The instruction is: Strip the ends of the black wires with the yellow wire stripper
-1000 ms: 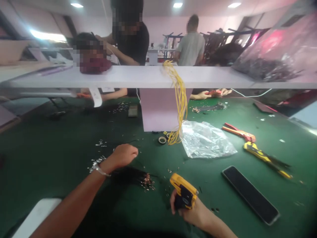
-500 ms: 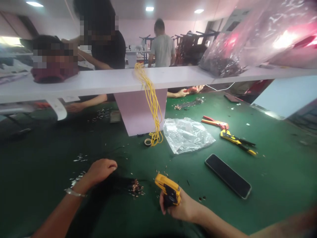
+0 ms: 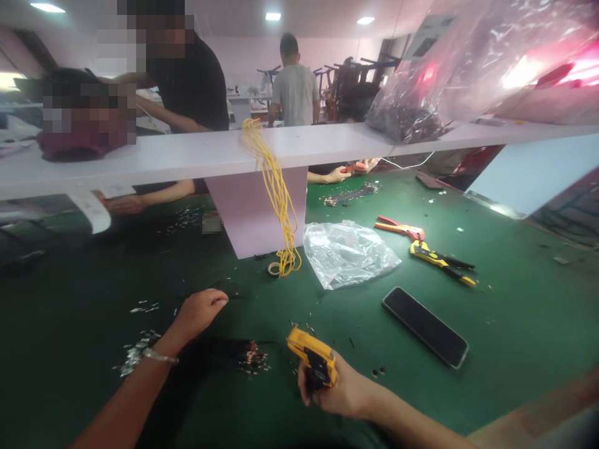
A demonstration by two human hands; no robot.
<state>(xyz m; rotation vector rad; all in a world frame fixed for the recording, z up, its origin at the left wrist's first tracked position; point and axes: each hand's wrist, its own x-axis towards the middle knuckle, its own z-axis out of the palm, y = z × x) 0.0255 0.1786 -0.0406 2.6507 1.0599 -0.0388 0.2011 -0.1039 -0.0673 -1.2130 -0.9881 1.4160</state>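
Note:
My right hand [image 3: 339,386] is wrapped round a yellow-and-black wire stripper [image 3: 312,355], its head pointing up and to the left. My left hand [image 3: 201,315] is closed in a pinch over the dark left part of the green table. Whatever its fingertips hold is too thin and dark to make out. Between the two hands lies a bundle of black wires [image 3: 229,355] with bare copper ends towards the stripper. Small silvery pieces [image 3: 135,355] are scattered beside my left wrist. Copper-coloured bits [image 3: 309,327] lie just beyond the stripper.
A phone [image 3: 425,327], yellow-black pliers [image 3: 440,262], red-handled pliers [image 3: 400,229] and a clear plastic bag [image 3: 349,252] lie on the table. Yellow cord [image 3: 276,199] hangs from a white shelf [image 3: 187,153] near a tape roll [image 3: 274,269]. Co-workers' hands [image 3: 337,174] show behind.
The view has shifted slightly. My left hand has moved a little right and up, still pinched, uncovering more silvery pieces. My right hand keeps the wire stripper in about the same place.

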